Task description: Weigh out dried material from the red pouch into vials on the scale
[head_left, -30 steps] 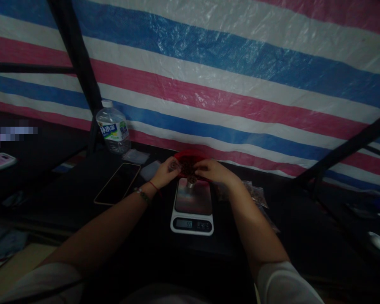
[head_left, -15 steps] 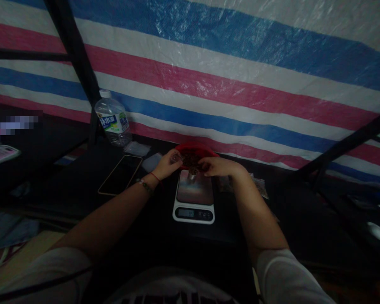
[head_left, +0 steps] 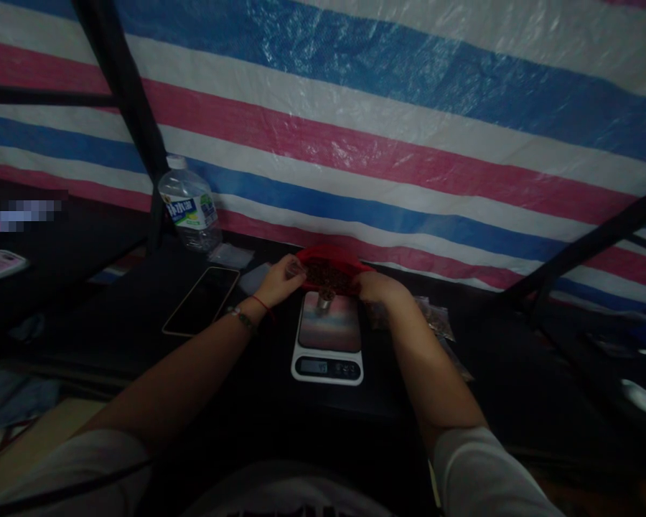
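Note:
A small clear plastic piece (head_left: pixel 295 269) is pinched in my left hand (head_left: pixel 278 282) at the left rim of a red basin (head_left: pixel 328 251). Small brown pieces (head_left: pixel 328 274) fill the basin. My right hand (head_left: pixel 380 286) is at the basin's right end with its fingers curled; what they hold, if anything, is hidden. In front of the basin, a small metal cup (head_left: pixel 324 302) with brown pieces at its top stands on the plate of a white kitchen scale (head_left: pixel 327 371). The scale's display is lit, its digits blurred.
A phone (head_left: pixel 202 301) lies left of the scale, near clear plastic bags (head_left: pixel 230 255) and a large water bottle (head_left: pixel 191 208). Filled small bags (head_left: pixel 438 319) lie beside my right forearm. Behind the table hangs a striped sheet (head_left: pixel 355 151) with dark frame bars.
My right hand has moved right, from above the brown pieces near the cup to the basin's right end. My left hand stays at the left rim. The display's digits look different.

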Action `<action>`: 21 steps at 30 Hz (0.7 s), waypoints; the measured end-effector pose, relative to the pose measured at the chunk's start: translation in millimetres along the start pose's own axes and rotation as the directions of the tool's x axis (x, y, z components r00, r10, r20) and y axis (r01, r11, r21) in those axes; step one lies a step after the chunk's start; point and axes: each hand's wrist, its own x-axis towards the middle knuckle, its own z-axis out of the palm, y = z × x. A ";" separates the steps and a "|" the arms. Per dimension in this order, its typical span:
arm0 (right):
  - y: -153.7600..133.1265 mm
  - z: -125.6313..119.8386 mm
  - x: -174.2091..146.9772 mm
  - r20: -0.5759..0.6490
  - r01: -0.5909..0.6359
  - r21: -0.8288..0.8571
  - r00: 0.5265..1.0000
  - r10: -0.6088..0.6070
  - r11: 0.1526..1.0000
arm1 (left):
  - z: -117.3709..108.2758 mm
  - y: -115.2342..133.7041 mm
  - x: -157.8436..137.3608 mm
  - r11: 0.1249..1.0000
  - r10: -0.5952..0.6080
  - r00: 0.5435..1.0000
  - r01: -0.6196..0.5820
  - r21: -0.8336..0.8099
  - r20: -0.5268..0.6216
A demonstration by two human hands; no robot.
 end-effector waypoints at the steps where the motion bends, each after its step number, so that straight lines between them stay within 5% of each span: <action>1: 0.9 0.6 0.2 -0.016 0.010 -0.003 1.000 -0.010 1.000 | -1.5 0.6 0.1 0.999 -0.013 1.000 0.013 0.036 0.015; 10: -8.6 -7.8 -13.6 -0.189 -0.014 0.095 0.981 0.032 0.995 | -10.5 10.2 -0.4 0.956 -0.068 0.978 0.007 0.294 0.199; 15: -6.7 -9.2 -14.2 -0.064 0.044 0.160 0.997 -0.034 0.986 | -13.0 10.6 0.2 0.934 -0.082 0.972 -0.002 0.358 0.220; 21: -12.5 6.1 17.2 -0.383 0.209 0.088 0.910 -0.161 0.974 | -10.7 9.0 0.4 0.940 -0.094 0.969 0.011 0.340 0.227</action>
